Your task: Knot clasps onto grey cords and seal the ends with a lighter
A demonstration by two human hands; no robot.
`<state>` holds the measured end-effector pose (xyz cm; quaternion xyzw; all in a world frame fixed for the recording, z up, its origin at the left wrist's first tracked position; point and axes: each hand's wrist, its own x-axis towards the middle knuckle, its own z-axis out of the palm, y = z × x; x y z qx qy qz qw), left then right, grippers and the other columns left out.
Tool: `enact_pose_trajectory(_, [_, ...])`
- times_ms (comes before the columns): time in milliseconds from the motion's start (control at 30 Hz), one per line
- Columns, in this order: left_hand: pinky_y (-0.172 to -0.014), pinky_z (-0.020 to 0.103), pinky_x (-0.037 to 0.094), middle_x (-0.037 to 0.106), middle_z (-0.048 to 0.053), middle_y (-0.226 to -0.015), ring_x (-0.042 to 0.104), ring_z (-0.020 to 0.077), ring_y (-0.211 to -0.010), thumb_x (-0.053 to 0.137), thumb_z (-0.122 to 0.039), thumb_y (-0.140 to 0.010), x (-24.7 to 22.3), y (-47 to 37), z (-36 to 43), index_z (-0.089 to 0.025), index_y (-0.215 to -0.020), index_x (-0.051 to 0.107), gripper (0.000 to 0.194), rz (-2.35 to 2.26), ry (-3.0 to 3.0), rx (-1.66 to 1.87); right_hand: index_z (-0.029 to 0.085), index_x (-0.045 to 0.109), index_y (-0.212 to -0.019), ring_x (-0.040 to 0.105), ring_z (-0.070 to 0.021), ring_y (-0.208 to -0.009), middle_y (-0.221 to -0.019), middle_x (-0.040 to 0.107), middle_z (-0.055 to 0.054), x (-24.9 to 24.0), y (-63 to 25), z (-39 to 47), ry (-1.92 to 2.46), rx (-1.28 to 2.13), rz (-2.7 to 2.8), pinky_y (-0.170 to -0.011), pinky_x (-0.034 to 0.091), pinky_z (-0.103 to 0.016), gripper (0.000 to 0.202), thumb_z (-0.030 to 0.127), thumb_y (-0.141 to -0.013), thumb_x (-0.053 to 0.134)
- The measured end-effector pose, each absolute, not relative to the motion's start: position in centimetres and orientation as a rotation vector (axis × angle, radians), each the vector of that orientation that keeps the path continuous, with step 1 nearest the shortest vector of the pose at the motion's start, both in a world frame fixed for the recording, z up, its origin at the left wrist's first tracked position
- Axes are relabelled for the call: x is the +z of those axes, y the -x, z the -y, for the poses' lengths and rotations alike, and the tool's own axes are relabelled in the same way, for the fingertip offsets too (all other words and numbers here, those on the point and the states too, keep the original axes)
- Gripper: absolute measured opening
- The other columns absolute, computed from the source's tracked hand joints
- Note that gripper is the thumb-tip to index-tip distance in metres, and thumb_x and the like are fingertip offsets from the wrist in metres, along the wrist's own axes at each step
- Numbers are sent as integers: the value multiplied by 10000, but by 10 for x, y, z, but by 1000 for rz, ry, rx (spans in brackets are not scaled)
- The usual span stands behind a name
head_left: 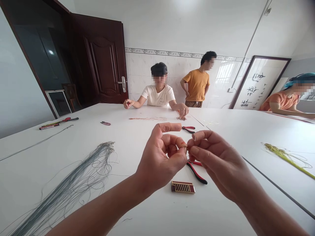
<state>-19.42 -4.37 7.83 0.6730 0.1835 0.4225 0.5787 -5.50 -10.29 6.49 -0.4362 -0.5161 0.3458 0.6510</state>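
Note:
Both hands meet above the white table [157, 209], fingertips nearly touching. My left hand [164, 150] pinches something tiny between thumb and forefinger, with a red mark on one fingertip. Opposite it, my right hand [214, 150] is closed in a pinch as well; what lies between its fingers is too small to name. A thin grey thread [123, 175] runs along the table toward my left wrist. Below the hands lie red-and-black pliers [197, 172], partly hidden by the fingers. Nearer to me is a dark red and gold lighter-like case [183, 187].
A bundle of grey threads [73, 177] spreads at left. Yellow-green threads [285, 157] lie at right. More pliers [188, 128] and small cutters [105, 123] rest farther off. A person [158, 93] sits across the table, handling reddish strands; two other people are nearby.

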Motion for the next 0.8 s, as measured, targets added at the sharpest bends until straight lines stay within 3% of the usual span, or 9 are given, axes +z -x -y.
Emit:
enact_pose_trajectory(200, [-543, 172, 434, 544, -60, -749, 454, 40, -577, 576, -100, -785, 73, 192, 40, -281, -1061, 433, 360, -388, -1600, 1000, 219, 511, -894, 521, -101, -687, -783, 592, 13, 64, 56, 102, 942, 854, 1117, -616, 456, -209, 203, 245, -794, 686])
enact_pose_trajectory(500, [-544, 170, 455, 543, -67, -749, 455, 39, -578, 569, -92, -789, 69, 191, 39, -303, -1064, 445, 368, -348, -1633, 1041, 212, 545, -868, 512, -109, -680, -727, 574, 17, 68, 52, 102, 986, 973, 1086, -641, 442, -226, 170, 282, -797, 683])
enact_pose_trajectory(800, [-571, 190, 471, 541, -66, -752, 464, 45, -586, 574, -107, -789, 66, 191, 40, -312, -1071, 442, 373, -347, -1652, 1053, 218, 488, -910, 527, -103, -658, -730, 585, 17, 65, 59, 102, 902, 944, 980, -621, 454, -224, 282, 226, -743, 714])
